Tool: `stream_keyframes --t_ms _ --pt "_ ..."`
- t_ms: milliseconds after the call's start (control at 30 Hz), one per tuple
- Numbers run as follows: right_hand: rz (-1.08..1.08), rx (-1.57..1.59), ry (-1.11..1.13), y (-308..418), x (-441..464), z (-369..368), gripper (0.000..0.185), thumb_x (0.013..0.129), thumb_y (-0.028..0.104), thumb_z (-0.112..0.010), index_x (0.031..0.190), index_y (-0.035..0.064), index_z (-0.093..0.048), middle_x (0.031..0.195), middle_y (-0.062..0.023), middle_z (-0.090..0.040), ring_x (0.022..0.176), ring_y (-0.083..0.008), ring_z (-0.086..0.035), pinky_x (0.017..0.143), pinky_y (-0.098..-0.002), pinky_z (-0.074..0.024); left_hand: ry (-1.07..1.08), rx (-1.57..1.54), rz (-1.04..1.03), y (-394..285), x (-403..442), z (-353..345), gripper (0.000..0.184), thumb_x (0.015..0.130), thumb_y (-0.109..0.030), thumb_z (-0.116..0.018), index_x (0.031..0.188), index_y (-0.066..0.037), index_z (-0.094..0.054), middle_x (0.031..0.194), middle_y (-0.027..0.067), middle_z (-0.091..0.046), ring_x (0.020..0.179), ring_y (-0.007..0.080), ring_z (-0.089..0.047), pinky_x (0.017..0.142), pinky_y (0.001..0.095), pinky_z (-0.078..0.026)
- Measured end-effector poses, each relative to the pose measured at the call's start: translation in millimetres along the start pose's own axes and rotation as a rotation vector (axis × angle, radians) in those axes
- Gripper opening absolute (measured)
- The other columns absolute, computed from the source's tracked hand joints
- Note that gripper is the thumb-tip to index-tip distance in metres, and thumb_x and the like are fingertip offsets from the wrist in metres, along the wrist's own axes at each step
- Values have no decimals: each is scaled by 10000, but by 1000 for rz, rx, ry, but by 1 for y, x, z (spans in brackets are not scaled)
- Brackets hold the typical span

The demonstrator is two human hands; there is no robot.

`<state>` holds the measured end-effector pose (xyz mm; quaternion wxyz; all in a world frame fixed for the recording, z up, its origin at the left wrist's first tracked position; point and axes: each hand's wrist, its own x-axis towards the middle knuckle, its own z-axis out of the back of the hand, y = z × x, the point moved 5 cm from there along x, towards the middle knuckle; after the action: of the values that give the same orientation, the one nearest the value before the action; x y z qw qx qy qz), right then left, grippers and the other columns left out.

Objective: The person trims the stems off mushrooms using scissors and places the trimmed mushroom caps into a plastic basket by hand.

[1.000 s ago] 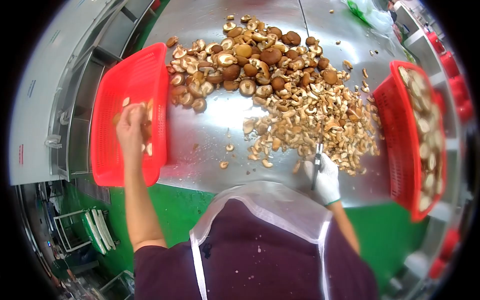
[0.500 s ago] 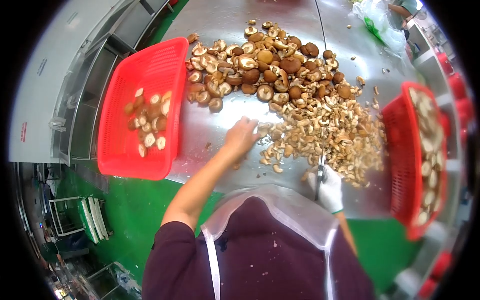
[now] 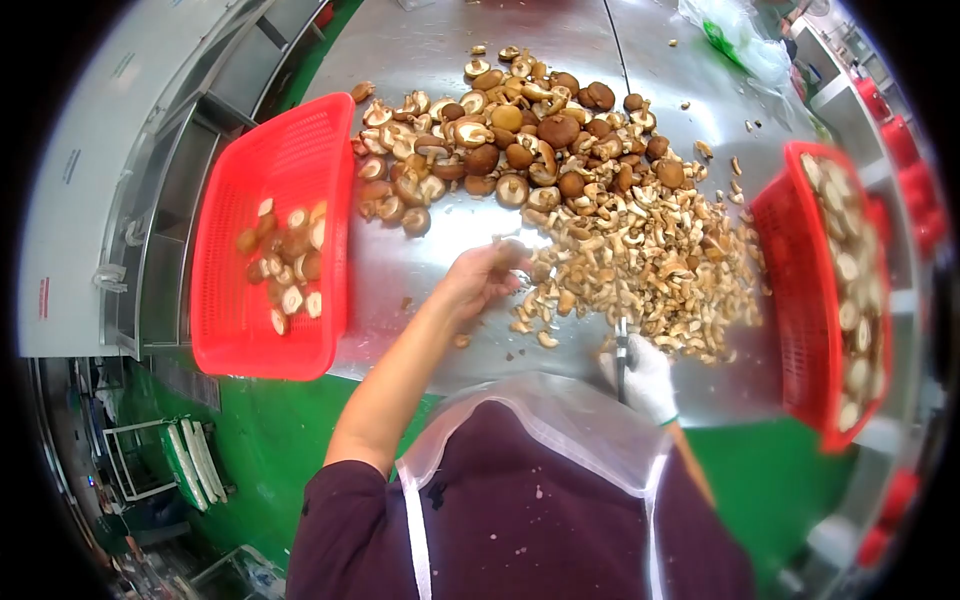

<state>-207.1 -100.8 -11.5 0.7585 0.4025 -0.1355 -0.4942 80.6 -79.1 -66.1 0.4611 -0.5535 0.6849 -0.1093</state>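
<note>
My bare left hand [image 3: 478, 280] is above the steel table at the left edge of a heap of small cut mushroom stems [image 3: 670, 260]. Its fingers are curled round a brownish mushroom [image 3: 512, 249], partly hidden and blurred. In a white glove, my right hand [image 3: 645, 378] is closed round the dark handle of a knife [image 3: 622, 352]. The blade points away from me over the near side of the stems. Beyond both hands lies a pile of whole brown mushrooms [image 3: 480, 158], some with pale undersides up.
To the left, a red basket [image 3: 215, 270] holds several mushrooms. Another red basket [image 3: 790, 260], at the right, is filled with pale mushroom pieces. A clear plastic bag [image 3: 745, 50] lies at the far right of the steel table [image 3: 400, 320].
My left hand has turned, its fingers curling near the stems. The right hand keeps the knife, its blade tilted slightly more to the left. The whole view has shifted a little.
</note>
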Motion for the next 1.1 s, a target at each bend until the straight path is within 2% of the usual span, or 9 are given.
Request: stream_keyframes --t_ms 167,367,467,667,967,1033,1100 --pt "44 -49 -7 19 5 5 296 781 293 -733 770 45 -570 659 -132 -551 611 -314 -555 581 -397 -446 47 78 -7 1 -6 -19 299 1005 -224 -512 1240 -42 -541 979 80 -665 651 107 -631 513 184 -534" --pt "165 -343 -7 30 6 13 223 755 271 -715 790 84 -599 714 -129 -601 676 -339 -604 607 -439 -473 -22 240 -29 10 -22 -47 383 988 -125 -516 1361 -48 -485 1027 32 -608 768 91 -582 696 226 -515" --pt "187 -398 14 34 3 16 213 743 267 -710 832 91 -629 728 -125 -620 697 -338 -619 619 -437 -493 -40 399 -96 11 -31 -55 429 961 -72 -533 1383 -29 -462 1025 41 -607 828 89 -577 740 237 -505" --pt "77 -469 49 41 3 21 245 758 312 -696 838 83 -661 745 -141 -650 705 -342 -641 639 -440 -512 -104 450 -187 12 -36 -56 412 926 -63 -589 1316 26 -488 1032 63 -617 827 91 -588 747 230 -506" --pt "-1 -532 103 31 1 16 274 778 357 -670 839 90 -675 743 -153 -665 696 -350 -651 634 -452 -512 -210 382 -241 14 -38 -53 412 889 -36 -611 1280 42 -506 1012 66 -640 817 88 -599 745 227 -506" --pt "-30 -544 159 35 2 16 268 778 350 -672 833 88 -671 745 -146 -667 700 -344 -653 632 -449 -511 -220 455 -226 14 -38 -54 408 874 -32 -617 1264 42 -521 1004 59 -641 802 76 -593 728 217 -500" --pt "29 -510 117 42 2 17 260 775 343 -676 817 87 -664 744 -135 -666 693 -333 -651 627 -443 -510 -205 538 -244 17 -36 -54 403 861 -27 -621 1247 44 -534 990 47 -638 779 64 -583 704 206 -491"
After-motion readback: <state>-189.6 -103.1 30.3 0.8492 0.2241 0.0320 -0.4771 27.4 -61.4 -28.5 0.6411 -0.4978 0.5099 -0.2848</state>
